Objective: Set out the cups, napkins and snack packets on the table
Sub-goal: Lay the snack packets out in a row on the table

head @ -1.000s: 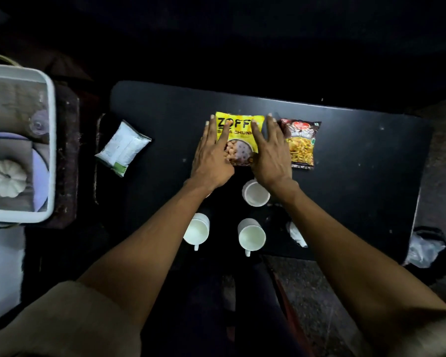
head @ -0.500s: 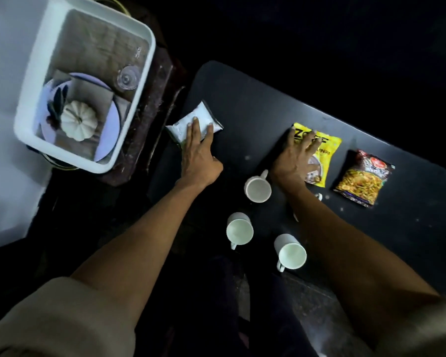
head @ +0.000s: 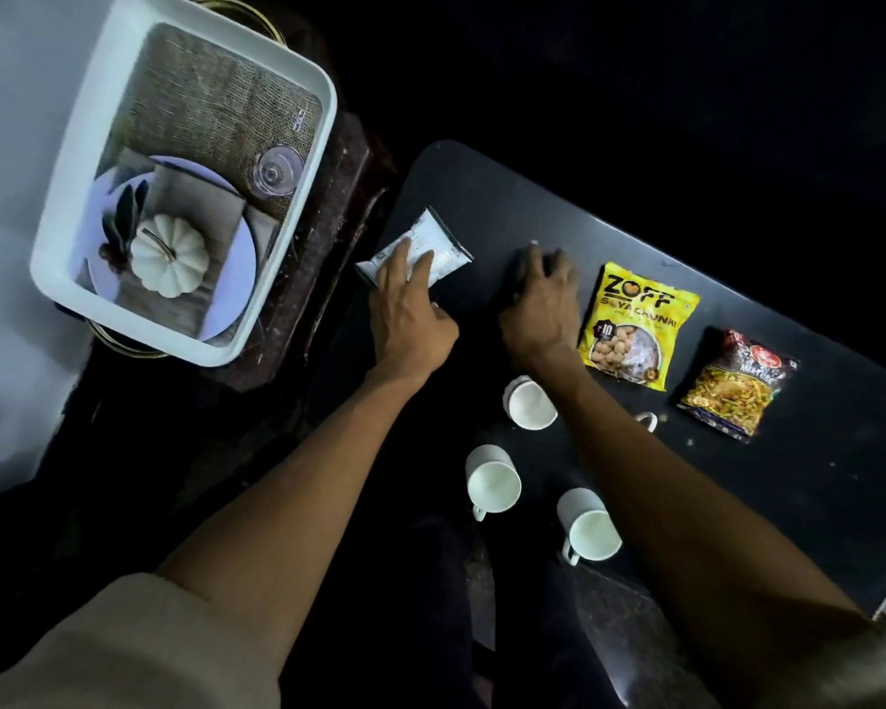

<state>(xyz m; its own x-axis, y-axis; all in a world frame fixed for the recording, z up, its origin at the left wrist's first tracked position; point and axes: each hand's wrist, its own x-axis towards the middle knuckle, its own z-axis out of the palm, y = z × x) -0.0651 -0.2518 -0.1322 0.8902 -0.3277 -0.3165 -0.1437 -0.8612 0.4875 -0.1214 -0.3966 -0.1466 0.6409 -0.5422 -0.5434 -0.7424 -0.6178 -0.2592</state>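
On the black table (head: 487, 197) lie a white packet (head: 430, 243) at the left end, a yellow Zoff soya chunks packet (head: 635, 324) and a dark red mixture packet (head: 732, 386). My left hand (head: 410, 319) rests its fingers flat on the white packet. My right hand (head: 538, 299) touches the bare table between the white and yellow packets and holds nothing. Three white cups (head: 530, 404) (head: 492, 481) (head: 589, 527) stand near the front edge. A further cup's handle (head: 646, 420) shows beside my right forearm, which hides the rest of it.
Left of the table, a white tray (head: 67, 207) sits on a dark wooden stand (head: 323, 237). It holds a burlap mat, a plate with a folded napkin, a white pumpkin (head: 170, 253) and a clear glass (head: 277, 171). Beyond the table all is dark.
My right hand came off the yellow packet and slid left onto the bare table. My left hand stays on the white packet. The view has moved in closer.
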